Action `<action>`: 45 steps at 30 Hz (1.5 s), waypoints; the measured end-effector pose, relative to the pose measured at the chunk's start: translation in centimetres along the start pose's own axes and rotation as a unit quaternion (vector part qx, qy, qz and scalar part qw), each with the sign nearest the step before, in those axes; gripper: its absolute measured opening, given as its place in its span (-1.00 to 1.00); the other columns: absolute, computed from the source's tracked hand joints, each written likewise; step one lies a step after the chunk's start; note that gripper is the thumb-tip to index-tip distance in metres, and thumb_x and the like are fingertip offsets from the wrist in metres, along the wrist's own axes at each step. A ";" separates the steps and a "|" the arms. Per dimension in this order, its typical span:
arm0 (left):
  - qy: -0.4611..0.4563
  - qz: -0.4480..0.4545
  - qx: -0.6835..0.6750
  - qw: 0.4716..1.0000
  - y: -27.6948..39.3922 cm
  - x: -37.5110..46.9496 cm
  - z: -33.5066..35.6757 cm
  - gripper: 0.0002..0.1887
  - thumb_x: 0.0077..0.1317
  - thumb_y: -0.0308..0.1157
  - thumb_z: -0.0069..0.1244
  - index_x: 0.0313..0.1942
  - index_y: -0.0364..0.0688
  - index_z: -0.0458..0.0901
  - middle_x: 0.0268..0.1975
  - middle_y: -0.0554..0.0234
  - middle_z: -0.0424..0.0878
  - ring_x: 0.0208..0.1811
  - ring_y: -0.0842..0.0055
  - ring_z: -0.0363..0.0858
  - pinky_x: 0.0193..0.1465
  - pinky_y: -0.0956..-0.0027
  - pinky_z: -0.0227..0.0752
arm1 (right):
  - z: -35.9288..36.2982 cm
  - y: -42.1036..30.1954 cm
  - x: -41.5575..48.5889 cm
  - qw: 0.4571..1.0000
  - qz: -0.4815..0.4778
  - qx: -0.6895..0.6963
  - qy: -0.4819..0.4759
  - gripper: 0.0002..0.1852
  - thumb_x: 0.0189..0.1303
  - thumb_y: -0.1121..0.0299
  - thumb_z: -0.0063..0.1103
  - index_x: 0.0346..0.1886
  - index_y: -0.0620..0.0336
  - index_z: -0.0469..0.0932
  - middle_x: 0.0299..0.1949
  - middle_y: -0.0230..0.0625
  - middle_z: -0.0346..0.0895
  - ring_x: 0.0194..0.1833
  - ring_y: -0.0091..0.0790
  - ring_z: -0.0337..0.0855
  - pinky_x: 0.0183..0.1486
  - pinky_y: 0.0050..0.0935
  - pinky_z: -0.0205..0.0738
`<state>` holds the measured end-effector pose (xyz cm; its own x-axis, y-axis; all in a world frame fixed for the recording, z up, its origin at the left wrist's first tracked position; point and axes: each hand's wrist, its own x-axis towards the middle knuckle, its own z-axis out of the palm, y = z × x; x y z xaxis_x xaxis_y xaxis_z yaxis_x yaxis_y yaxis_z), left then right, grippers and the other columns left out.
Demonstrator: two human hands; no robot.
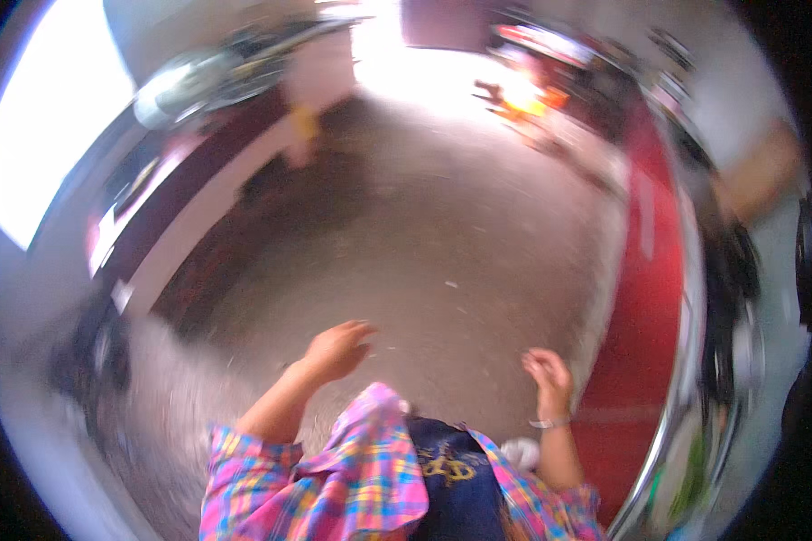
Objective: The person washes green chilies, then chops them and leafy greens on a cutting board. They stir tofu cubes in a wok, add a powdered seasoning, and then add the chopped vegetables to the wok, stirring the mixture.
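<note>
My left hand (338, 349) hangs over the concrete floor (419, 270) in front of my body, its fingers loosely bent and the thumb apart. It holds nothing. On the right, my right hand (548, 375) is also free, with slightly curled fingers, close to a red panelled counter front (639, 304). A pale bracelet (548, 424) circles that wrist. I wear a checked shirt (372, 473), hanging loose in front of a dark printed top (450, 473). Below, a white shoe (521, 453) shows partly.
A shiny metal edge (660, 446) runs along the counter, with blurred goods beyond. On the left stands a long dark-and-pale counter (196, 250). A blurred orange-yellow object (531, 101) sits near the bright far opening (419, 71). Motion blur hides much detail.
</note>
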<state>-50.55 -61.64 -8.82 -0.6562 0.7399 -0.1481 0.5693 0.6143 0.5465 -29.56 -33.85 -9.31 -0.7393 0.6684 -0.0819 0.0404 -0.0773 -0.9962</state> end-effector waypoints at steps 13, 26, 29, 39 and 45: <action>-0.230 0.316 0.024 0.920 26.5 9.7 13.9 -0.72 0.12 -0.30 -0.04 -0.17 -0.19 0.51 -0.29 0.08 0.58 -0.29 0.32 0.56 -0.22 0.35 0.40 | -21.5 4.4 -20.2 0.885 -0.064 0.049 0.459 -0.86 0.06 0.50 0.08 -0.29 0.31 0.42 -0.37 -0.33 0.49 -0.26 -0.54 0.50 -0.21 -0.59 0.39; -0.295 0.602 0.032 0.741 50.5 6.9 30.2 -0.70 0.14 -0.32 -0.04 -0.11 -0.20 0.49 -0.22 0.05 0.56 -0.20 0.22 0.53 -0.16 0.30 0.39 | -31.9 5.5 -32.5 0.763 -0.092 0.035 0.638 -0.90 0.03 0.61 -0.01 -0.34 0.24 0.42 -0.41 -0.33 0.47 -0.38 -0.54 0.46 -0.29 -0.59 0.38; -0.261 0.634 0.028 0.727 54.1 8.2 32.3 -0.68 0.12 -0.35 -0.04 -0.09 -0.18 0.47 -0.16 0.02 0.52 -0.15 0.20 0.50 -0.10 0.27 0.36 | -33.1 5.6 -33.0 0.728 -0.055 0.004 0.683 -0.90 0.03 0.62 -0.02 -0.37 0.24 0.43 -0.42 -0.33 0.46 -0.39 -0.54 0.44 -0.31 -0.58 0.36; -0.147 0.728 0.076 0.665 69.5 16.8 41.1 -0.50 0.00 -0.49 -0.05 0.03 -0.15 0.31 0.05 0.00 0.33 0.03 0.13 0.33 0.02 0.21 0.28 | -36.8 3.5 -27.2 0.645 -0.136 0.027 0.751 -0.89 0.04 0.63 -0.06 -0.35 0.28 0.41 -0.43 -0.31 0.44 -0.38 -0.49 0.44 -0.26 -0.53 0.36; -0.212 0.776 0.111 0.584 74.2 20.6 46.6 -0.47 -0.02 -0.53 -0.07 0.04 -0.08 0.29 -0.09 0.02 0.38 -0.09 0.14 0.38 -0.07 0.20 0.31 | -38.0 1.0 -23.3 0.559 -0.069 0.022 0.826 -0.88 0.02 0.63 -0.06 -0.35 0.29 0.42 -0.43 -0.27 0.47 -0.42 -0.48 0.46 -0.31 -0.53 0.37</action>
<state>1.22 11.97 -9.72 0.8889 0.4262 0.1679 0.3973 -0.8997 0.1807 13.25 -21.37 -9.55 0.8979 0.4382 0.0434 0.0162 0.0657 -0.9977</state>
